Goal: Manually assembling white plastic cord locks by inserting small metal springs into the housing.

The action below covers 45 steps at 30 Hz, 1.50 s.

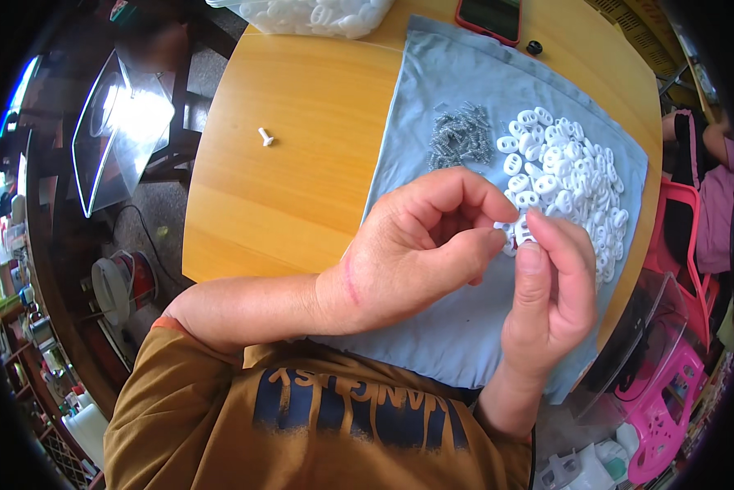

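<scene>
Taking the hands' meeting point as the dial's centre, a white peg-shaped piece (pixel 265 137) lies on the wooden counter (pixel 301 204) near ten o'clock. Toward half past ten stands a clear tub (pixel 289 30) of white pieces. The left hand (pixel 399 245) comes in from nine, its thumb and forefinger close together beside the work; I cannot tell whether they grip anything. On the blue cloth (pixel 432 77), springs (pixel 461 137) are heaped at eleven. At the centre, the right hand (pixel 551 306) pinches a white oval piece (pixel 524 232) between thumb and forefinger. Similar two-holed pieces (pixel 575 175) sit piled toward half past one.
</scene>
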### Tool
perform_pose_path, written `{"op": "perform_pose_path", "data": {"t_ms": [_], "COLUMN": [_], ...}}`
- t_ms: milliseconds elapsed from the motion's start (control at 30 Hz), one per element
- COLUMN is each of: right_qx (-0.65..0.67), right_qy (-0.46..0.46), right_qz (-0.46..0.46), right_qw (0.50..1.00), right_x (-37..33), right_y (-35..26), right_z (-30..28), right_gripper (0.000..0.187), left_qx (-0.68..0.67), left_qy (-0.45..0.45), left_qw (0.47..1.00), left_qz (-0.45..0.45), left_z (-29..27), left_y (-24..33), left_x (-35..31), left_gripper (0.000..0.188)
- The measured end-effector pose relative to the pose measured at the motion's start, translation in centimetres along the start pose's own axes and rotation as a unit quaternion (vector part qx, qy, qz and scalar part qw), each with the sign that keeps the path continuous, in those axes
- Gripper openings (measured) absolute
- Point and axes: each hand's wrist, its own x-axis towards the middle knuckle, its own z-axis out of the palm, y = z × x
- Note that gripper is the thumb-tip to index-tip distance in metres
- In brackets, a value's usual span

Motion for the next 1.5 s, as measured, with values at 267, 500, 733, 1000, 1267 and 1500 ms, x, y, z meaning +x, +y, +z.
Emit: {"op": "perform_pose_path", "data": {"t_ms": [267, 500, 733, 1000, 1267, 1500], "right_qx": [0.005, 0.039, 0.075, 0.098, 0.16, 0.174], "right_qy": [-0.011, -0.001, -0.016, -0.026, -0.041, -0.041], "right_qz": [0.044, 0.046, 0.038, 0.028, 0.061, 0.05], "right_qw": [0.999, 0.998, 0.996, 0.994, 0.984, 0.983], "right_x": [-0.1, 0.0, -0.1, -0.1, -0.1, 0.1], "right_y": [-0.4, -0.1, 0.4, 0.2, 0.5, 0.5], "right_z": [-0.2, -0.1, -0.3, -0.2, -0.5, -0.5], "right_gripper": [0.018, 0.018, 0.019, 0.025, 0.028, 0.03], "left_qx": [-0.014, -0.03, -0.078, -0.069, -0.046, -0.033], "left_qy": [-0.012, -0.041, -0.059, -0.052, -0.077, -0.073], "left_qw": [1.0, 0.999, 0.995, 0.996, 0.996, 0.997], "left_qz": [0.011, -0.006, -0.024, 0.009, 0.023, 0.017], "left_z": [0.1, 0.0, -0.2, 0.1, -0.1, 0.0], "left_y": [-0.3, -0.4, -0.6, -0.5, -0.5, -0.1], "left_x": [0.0, -0.2, -0.1, -0.4, -0.2, 0.0], "left_gripper": [0.026, 0.039, 0.037, 0.037, 0.039, 0.038]}}
